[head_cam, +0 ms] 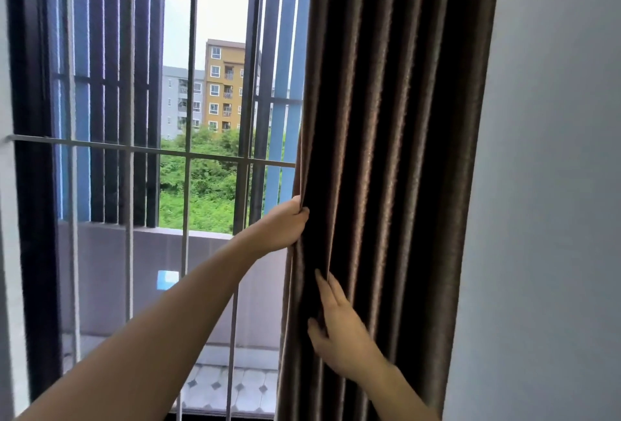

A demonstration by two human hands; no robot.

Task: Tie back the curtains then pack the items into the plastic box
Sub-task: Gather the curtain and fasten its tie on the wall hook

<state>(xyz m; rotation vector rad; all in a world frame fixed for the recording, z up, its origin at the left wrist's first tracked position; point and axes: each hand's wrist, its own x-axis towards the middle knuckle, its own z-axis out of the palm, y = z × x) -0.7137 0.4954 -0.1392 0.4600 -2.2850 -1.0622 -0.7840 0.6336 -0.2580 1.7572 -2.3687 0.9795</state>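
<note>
Mostly filling the right of the frame, the brown pleated fabric curtain (403,118) hangs gathered between the barred window (188,155) and the grey wall (554,185), probably bunched ready for tying. The left grip (285,227), centre frame, curls round its leading edge. Lower down, the right grip (339,330) lies straight-fingered against the folds, likely pressing them together.

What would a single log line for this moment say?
stage: gathering curtain, not yet tied | left hand: grips curtain edge | right hand: rests flat on folds, lower down | box: not in view
</note>
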